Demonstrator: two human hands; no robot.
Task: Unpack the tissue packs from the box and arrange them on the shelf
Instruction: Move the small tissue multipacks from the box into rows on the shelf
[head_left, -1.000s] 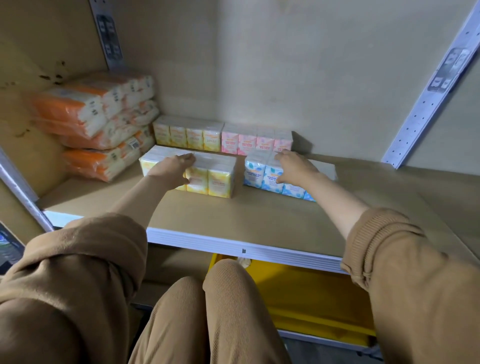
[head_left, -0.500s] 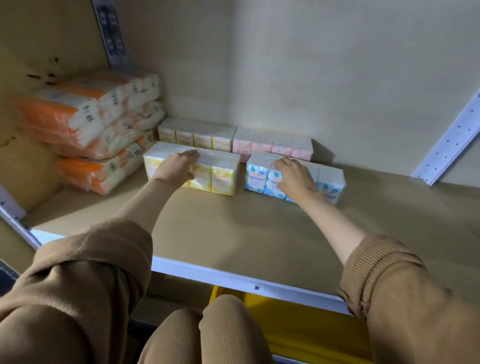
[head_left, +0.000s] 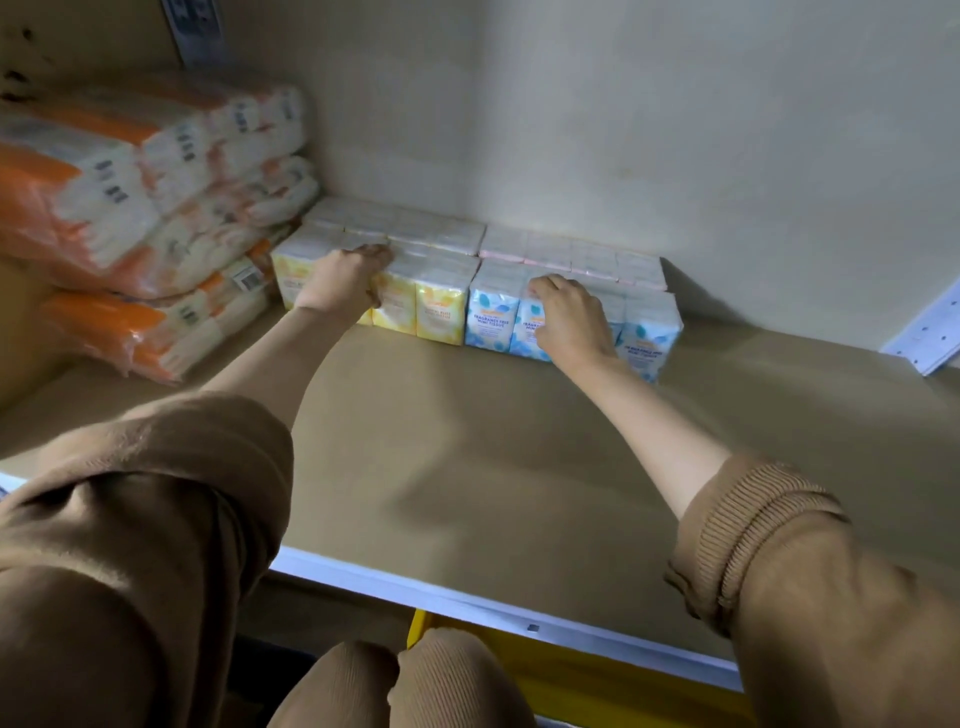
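Shelf (head_left: 467, 441): tan board with white front edge. Back wall (head_left: 675, 130): plain cream panel. Perforated metal uprights at upper left (head_left: 195, 31) and far right (head_left: 930, 332). Yellow object (head_left: 571, 670) below shelf. Lighting dim.

The single wide-angle view sits on the person's head and looks forward and steeply down, from close by, onto a tan board shelf (head_left: 467, 441) with a white front edge. A pale back wall (head_left: 675, 130) fills the top of the frame. Both brown-sleeved arms run in from the bottom corners, away from the lens. They end mid-frame, the left hand (head_left: 340, 283) on small yellow tissue packs (head_left: 441, 312) and the right hand (head_left: 569, 317) on small blue tissue packs (head_left: 493, 317). Ribbed brown knees (head_left: 405, 686) mark the bottom edge.
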